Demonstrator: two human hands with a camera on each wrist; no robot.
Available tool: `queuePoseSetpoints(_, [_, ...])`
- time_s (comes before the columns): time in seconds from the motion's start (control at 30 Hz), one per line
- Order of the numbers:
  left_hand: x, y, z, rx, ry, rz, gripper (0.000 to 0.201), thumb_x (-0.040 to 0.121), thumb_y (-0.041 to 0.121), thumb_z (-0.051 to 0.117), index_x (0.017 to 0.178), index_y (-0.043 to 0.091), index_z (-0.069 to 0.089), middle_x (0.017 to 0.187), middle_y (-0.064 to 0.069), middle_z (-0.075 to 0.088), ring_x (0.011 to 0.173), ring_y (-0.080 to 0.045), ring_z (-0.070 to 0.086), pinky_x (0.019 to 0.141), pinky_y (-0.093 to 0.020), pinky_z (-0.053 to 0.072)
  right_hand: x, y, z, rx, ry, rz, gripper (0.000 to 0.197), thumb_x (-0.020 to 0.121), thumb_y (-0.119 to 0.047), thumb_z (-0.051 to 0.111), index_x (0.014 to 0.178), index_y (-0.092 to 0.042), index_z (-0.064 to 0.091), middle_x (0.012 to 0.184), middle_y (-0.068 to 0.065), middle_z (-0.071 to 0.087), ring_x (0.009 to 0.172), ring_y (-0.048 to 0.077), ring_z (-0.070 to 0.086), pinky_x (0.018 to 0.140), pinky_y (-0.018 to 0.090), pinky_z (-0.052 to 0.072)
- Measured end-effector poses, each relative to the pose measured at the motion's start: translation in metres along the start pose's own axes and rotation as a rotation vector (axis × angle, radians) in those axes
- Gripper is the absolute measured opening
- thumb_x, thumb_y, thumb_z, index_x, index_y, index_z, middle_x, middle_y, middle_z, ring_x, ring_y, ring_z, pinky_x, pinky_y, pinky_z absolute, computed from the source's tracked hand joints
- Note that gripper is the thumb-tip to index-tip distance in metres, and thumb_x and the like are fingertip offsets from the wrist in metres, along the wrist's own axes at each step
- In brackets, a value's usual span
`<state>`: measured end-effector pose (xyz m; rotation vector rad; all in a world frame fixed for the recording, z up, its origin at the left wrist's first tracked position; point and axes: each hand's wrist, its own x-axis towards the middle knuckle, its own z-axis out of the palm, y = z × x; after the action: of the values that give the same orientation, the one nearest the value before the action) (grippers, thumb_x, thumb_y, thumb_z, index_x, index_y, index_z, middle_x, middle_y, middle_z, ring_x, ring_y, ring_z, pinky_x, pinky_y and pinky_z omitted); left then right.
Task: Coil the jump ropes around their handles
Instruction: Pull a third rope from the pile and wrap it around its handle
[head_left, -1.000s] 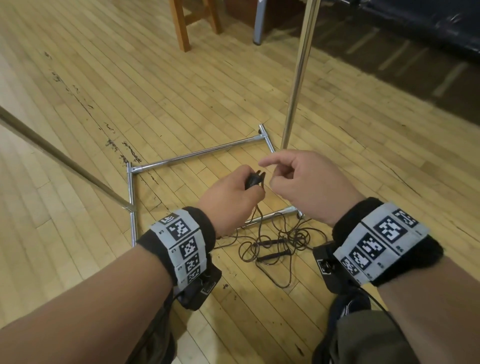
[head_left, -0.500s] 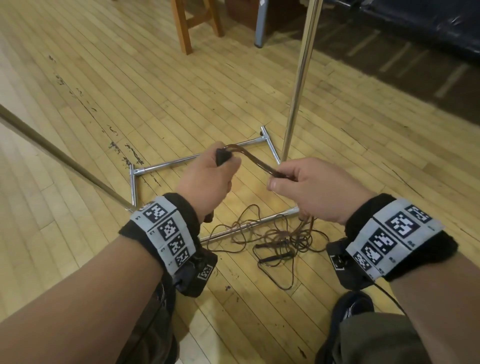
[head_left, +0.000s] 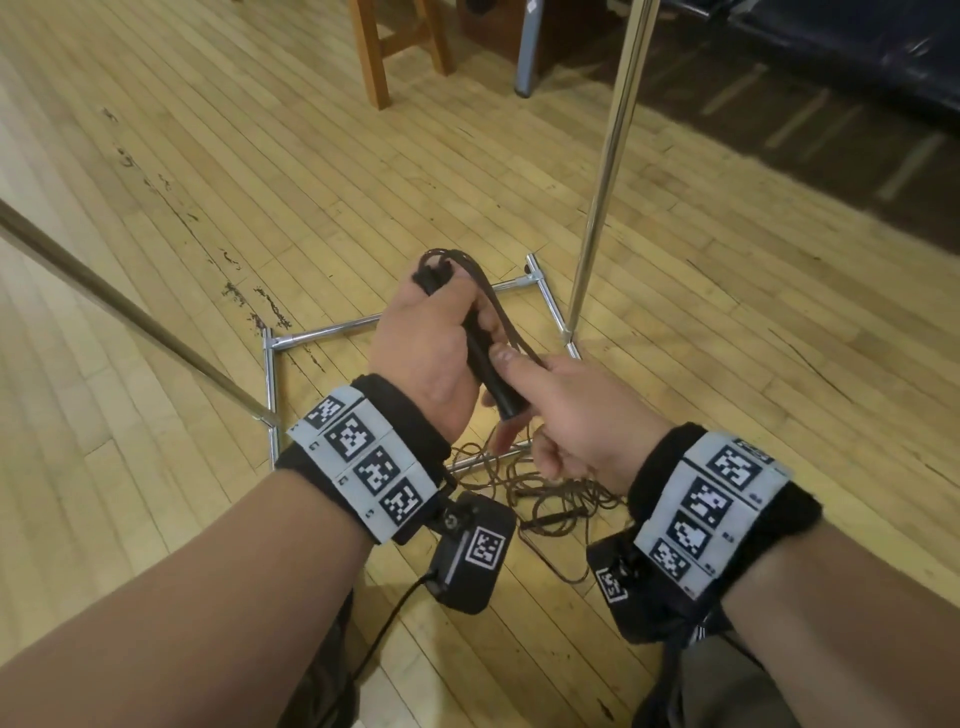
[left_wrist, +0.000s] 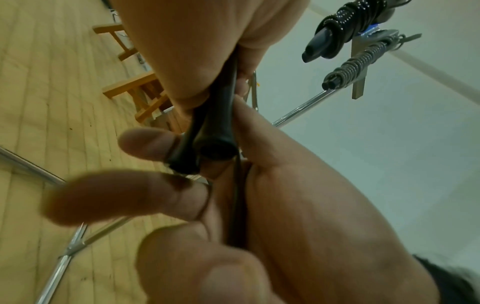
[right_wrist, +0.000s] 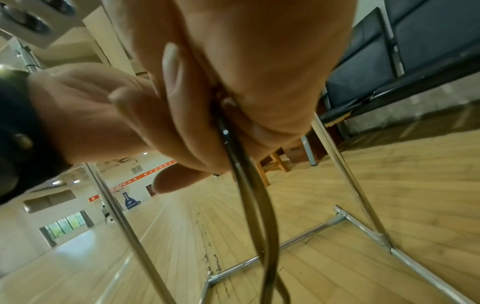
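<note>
Head view: the left hand (head_left: 426, 353) grips two black handles (head_left: 485, 358) upright, fingers curled round them; brown rope (head_left: 501, 306) loops off their tops to the right hand (head_left: 576, 415), which pinches it. More rope lies tangled on the floor (head_left: 727, 312).

Left wrist: both handle ends (left_wrist: 207, 148) show side by side.

Right wrist: blurred, probably two strands (right_wrist: 249, 185) hang from closed fingers.

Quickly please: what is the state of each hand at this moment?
Left hand: closed around the black handles.
Right hand: closed, pinching the rope beside the handles.
</note>
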<state>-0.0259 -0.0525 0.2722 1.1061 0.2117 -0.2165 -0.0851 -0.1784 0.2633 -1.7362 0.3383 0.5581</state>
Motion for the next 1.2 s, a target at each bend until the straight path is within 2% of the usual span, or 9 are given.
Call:
queuePoseSetpoints(0.27, [0.002, 0.004, -0.001, -0.012, 0.084, 0.024, 0.018, 0.102, -0.009, 0.044, 0.098, 0.006, 0.053, 0.063, -0.002, 0.058, 0.054, -0.016, 0.058, 0.058, -0.032, 0.052, -0.003, -0.005, 0.002, 0.3, 0.041, 0.044, 0.031, 0.104, -0.043, 0.057, 0.095, -0.013, 0.058, 0.062, 0.004, 0.061, 0.043, 0.014, 0.045, 0.036, 0.023, 0.026])
queuePoseSetpoints(0.43, [-0.003, 0.004, 0.0, -0.074, 0.114, -0.001, 0.018, 0.099, -0.011, 0.046, 0.103, 0.005, 0.051, 0.064, -0.005, 0.06, 0.059, -0.019, 0.061, 0.057, -0.031, 0.055, -0.004, -0.005, 0.006, 0.336, 0.062, 0.036, 0.029, 0.105, -0.044, 0.054, 0.106, -0.016, 0.058, 0.075, 0.013, 0.075, 0.052, 0.022, 0.064, 0.036, 0.025, 0.031])
queuePoseSetpoints(0.5, [-0.002, 0.004, 0.001, -0.149, 0.125, -0.048, 0.016, 0.101, -0.01, 0.046, 0.104, 0.005, 0.052, 0.073, -0.01, 0.058, 0.071, -0.027, 0.059, 0.066, -0.038, 0.055, -0.005, -0.005, 0.009, 0.331, 0.028, 0.04, 0.031, 0.106, -0.045, 0.051, 0.113, -0.016, 0.059, 0.081, 0.014, 0.077, 0.053, 0.023, 0.066, 0.038, 0.026, 0.033])
queuePoseSetpoints(0.6, [-0.001, 0.004, 0.0, -0.158, 0.088, -0.085, 0.018, 0.101, -0.009, 0.045, 0.109, 0.006, 0.049, 0.08, -0.014, 0.054, 0.073, -0.029, 0.057, 0.069, -0.041, 0.053, -0.006, -0.004, 0.009, 0.339, 0.023, 0.055, 0.038, 0.106, -0.046, 0.051, 0.11, -0.009, 0.057, 0.071, 0.009, 0.072, 0.047, 0.019, 0.056, 0.04, 0.027, 0.033])
queuePoseSetpoints(0.77, [-0.004, 0.002, -0.003, -0.078, -0.039, -0.088, 0.018, 0.101, -0.007, 0.045, 0.101, 0.011, 0.044, 0.07, -0.009, 0.054, 0.063, -0.025, 0.056, 0.054, -0.035, 0.041, -0.005, -0.003, 0.007, 0.39, 0.027, 0.042, 0.034, 0.107, -0.044, 0.05, 0.1, -0.012, 0.057, 0.06, 0.001, 0.051, 0.044, 0.015, 0.033, 0.041, 0.027, 0.022])
queuePoseSetpoints(0.93, [0.002, 0.01, -0.013, -0.17, -0.163, -0.086, 0.024, 0.097, -0.015, 0.051, 0.105, 0.008, 0.05, 0.079, -0.012, 0.063, 0.07, -0.024, 0.067, 0.069, -0.037, 0.061, -0.004, -0.007, -0.008, 0.312, 0.05, -0.027, 0.035, 0.107, -0.042, 0.05, 0.1, -0.009, 0.058, 0.06, -0.001, 0.043, 0.045, 0.012, 0.027, 0.04, 0.027, 0.019])
queuePoseSetpoints(1.07, [0.011, 0.025, -0.035, 0.094, -0.297, -0.053, 0.024, 0.09, -0.016, 0.055, 0.096, 0.007, 0.056, 0.089, -0.011, 0.067, 0.089, -0.029, 0.069, 0.082, -0.038, 0.061, -0.007, -0.007, -0.025, 0.168, 0.034, -0.041, 0.026, 0.108, -0.035, 0.05, 0.117, -0.015, 0.064, 0.064, -0.002, 0.039, 0.047, 0.008, 0.03, 0.04, 0.022, 0.023])
queuePoseSetpoints(1.13, [0.014, 0.034, -0.049, 0.46, -0.341, 0.003, 0.025, 0.091, -0.01, 0.064, 0.102, 0.012, 0.058, 0.099, -0.007, 0.067, 0.09, -0.022, 0.069, 0.084, -0.038, 0.059, -0.008, -0.006, -0.03, 0.089, 0.024, -0.038, 0.024, 0.108, -0.032, 0.05, 0.118, -0.015, 0.064, 0.063, -0.004, 0.038, 0.047, 0.007, 0.032, 0.04, 0.021, 0.025])
queuePoseSetpoints(1.2, [0.012, 0.04, -0.058, 0.969, -0.412, 0.087, 0.036, 0.09, 0.013, 0.076, 0.115, 0.032, 0.056, 0.108, 0.007, 0.068, 0.085, -0.005, 0.069, 0.077, -0.03, 0.059, -0.008, -0.004, -0.034, -0.036, 0.018, -0.039, 0.022, 0.108, -0.03, 0.051, 0.116, -0.016, 0.066, 0.062, -0.006, 0.041, 0.048, 0.006, 0.035, 0.042, 0.022, 0.027])
